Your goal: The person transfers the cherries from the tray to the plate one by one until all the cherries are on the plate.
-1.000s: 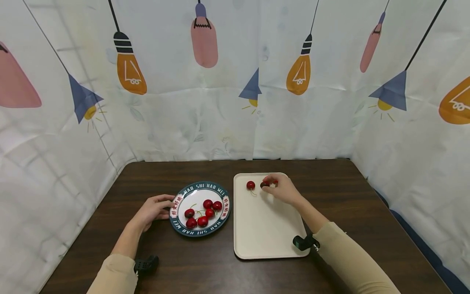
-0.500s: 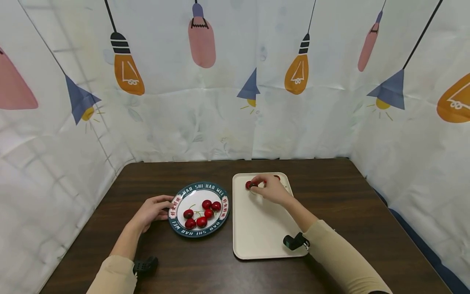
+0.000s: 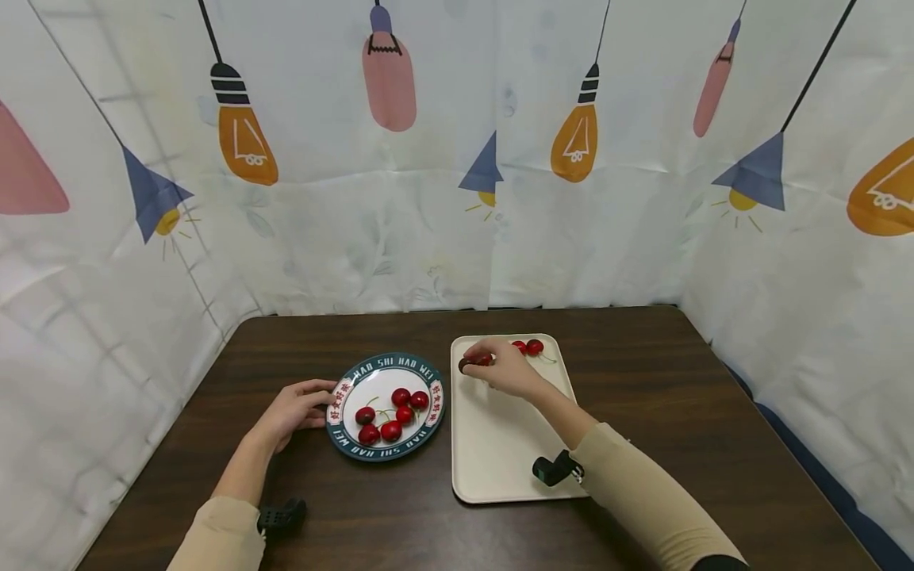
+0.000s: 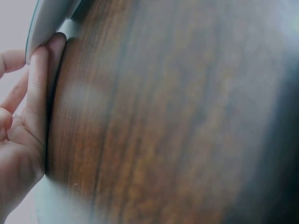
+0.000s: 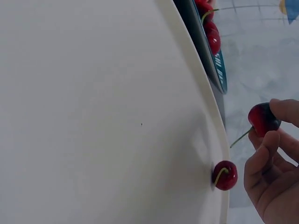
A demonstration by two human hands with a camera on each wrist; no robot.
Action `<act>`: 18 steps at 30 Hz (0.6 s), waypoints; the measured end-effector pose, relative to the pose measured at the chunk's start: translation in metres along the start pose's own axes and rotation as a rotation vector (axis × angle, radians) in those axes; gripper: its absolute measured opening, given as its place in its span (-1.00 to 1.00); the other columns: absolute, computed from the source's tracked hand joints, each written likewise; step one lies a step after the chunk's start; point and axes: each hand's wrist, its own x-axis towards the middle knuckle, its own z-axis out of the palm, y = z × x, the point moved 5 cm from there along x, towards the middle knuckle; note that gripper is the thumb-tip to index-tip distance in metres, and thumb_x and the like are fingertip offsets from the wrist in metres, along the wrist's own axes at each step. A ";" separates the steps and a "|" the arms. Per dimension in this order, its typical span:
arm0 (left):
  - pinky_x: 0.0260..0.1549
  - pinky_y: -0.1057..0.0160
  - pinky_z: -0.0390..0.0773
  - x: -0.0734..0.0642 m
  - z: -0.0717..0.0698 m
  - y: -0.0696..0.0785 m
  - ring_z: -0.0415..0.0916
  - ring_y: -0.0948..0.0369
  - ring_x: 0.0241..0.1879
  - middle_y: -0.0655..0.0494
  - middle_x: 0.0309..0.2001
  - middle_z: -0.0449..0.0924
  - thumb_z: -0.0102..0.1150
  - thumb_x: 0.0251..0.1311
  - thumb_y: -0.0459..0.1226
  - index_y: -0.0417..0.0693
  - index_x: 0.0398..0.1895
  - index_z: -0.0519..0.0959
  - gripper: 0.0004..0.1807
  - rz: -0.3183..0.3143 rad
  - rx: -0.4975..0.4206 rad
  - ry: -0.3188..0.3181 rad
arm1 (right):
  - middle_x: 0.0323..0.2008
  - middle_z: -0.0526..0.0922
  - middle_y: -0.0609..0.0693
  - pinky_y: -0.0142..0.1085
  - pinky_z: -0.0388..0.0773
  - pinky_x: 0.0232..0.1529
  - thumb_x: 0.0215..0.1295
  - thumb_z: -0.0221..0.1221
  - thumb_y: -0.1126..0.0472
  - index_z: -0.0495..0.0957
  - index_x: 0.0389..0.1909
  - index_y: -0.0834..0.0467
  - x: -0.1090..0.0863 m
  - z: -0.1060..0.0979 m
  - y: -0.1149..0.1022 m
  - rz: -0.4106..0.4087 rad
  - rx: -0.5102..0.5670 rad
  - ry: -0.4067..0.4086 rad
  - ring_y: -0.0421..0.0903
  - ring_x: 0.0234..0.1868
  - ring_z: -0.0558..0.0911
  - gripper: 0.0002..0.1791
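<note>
Plate (image 3: 395, 379): white centre, dark teal rim carrying white capitals and white panels of red characters. Cherries on it (image 3: 390, 431): glossy red to dark red, stems green. Cherry (image 5: 262, 119) in the right hand (image 3: 503, 368): deep red shading to near-black, green stem. Tray (image 3: 507, 460): plain cream. Surface (image 3: 385, 515): dark brown, wood-grained. Backdrop cloth (image 3: 314, 238): white, printed with orange bulbs, pink lamps capped in purple, blue shades with yellow rays, grey grid lines. Sleeves (image 3: 635, 492): beige. Wrist devices (image 3: 281, 517): black.

On the table (image 3: 371, 523), before the curtain (image 3: 343, 238), the plate (image 3: 385, 454) with six cherries (image 3: 390, 431) lies left of the tray (image 3: 507, 464), left hand (image 3: 294, 408) at its left rim, while three cherries (image 3: 535, 347) lie near the tray's far edge, right hand (image 3: 505, 369) and held cherry (image 5: 262, 116) above.
</note>
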 end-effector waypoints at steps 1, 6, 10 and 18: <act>-0.23 0.25 0.73 0.000 0.000 0.000 0.63 0.17 -0.29 -0.24 0.10 0.54 0.18 0.47 -0.16 -0.33 0.41 0.40 -0.41 0.001 0.000 0.000 | -0.09 0.68 -0.02 -0.26 0.70 -0.36 0.34 0.36 0.12 0.68 0.02 0.12 0.001 0.002 -0.002 0.002 -0.003 -0.007 -0.01 -0.17 0.60 -0.71; -0.25 0.25 0.73 0.000 0.001 -0.001 0.64 0.18 -0.31 -0.23 0.09 0.56 0.18 0.47 -0.18 -0.34 0.41 0.39 -0.42 0.004 -0.010 0.006 | -0.12 0.67 -0.05 -0.27 0.67 -0.40 0.35 0.35 0.09 0.69 0.02 0.11 0.005 0.012 -0.009 0.000 -0.022 -0.045 -0.05 -0.29 0.57 -0.71; -0.25 0.25 0.73 0.000 0.001 -0.002 0.63 0.18 -0.30 -0.22 0.09 0.55 0.19 0.47 -0.17 -0.33 0.41 0.40 -0.42 0.009 -0.005 0.008 | -0.12 0.67 -0.06 -0.27 0.66 -0.42 0.36 0.34 0.09 0.70 0.01 0.10 0.009 0.020 -0.015 -0.011 -0.021 -0.060 -0.04 -0.31 0.56 -0.72; -0.23 0.25 0.73 0.000 0.001 -0.001 0.63 0.16 -0.29 -0.23 0.10 0.54 0.19 0.47 -0.15 -0.33 0.40 0.41 -0.42 0.014 0.005 0.005 | -0.10 0.64 -0.06 -0.28 0.68 -0.39 0.37 0.33 0.09 0.70 0.03 0.10 0.014 0.040 -0.022 -0.014 -0.008 -0.101 -0.07 -0.30 0.59 -0.72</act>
